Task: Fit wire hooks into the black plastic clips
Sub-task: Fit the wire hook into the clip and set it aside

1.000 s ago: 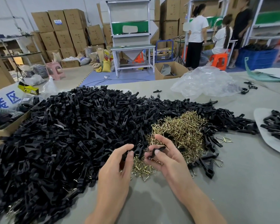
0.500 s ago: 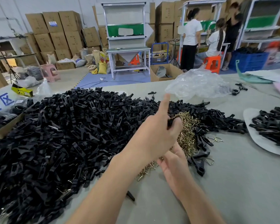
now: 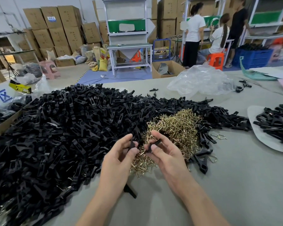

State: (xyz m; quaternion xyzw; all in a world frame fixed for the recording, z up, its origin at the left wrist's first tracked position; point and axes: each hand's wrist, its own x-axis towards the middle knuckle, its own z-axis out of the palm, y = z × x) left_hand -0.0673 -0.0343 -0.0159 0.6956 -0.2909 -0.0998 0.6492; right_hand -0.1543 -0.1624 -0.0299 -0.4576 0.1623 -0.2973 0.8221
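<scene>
clip heap (image 3: 59,136) left, hook pile (image 3: 175,126) right

Cardboard boxes (image 3: 55,30), white workbench (image 3: 129,45), 3 ppl (image 3: 217,39) in bkgd.

Matt black plastic clips (image 3: 59,136), shiny brass-coloured wire hooks (image 3: 178,126)

A crumpled clear plastic bag (image 3: 201,80) lies on the grey table (image 3: 235,185), toward its far right. Beyond the table, a white workbench (image 3: 129,46) with a green panel stands by a blue floor mat (image 3: 95,75). Stacked cardboard boxes (image 3: 55,30) fill the far left, with a pink stool (image 3: 49,69) near them. At far right, 3 people (image 3: 194,30) gather around an orange stool (image 3: 216,60) beside a blue crate (image 3: 253,57). An open carton (image 3: 168,69) sits on the floor.
</scene>
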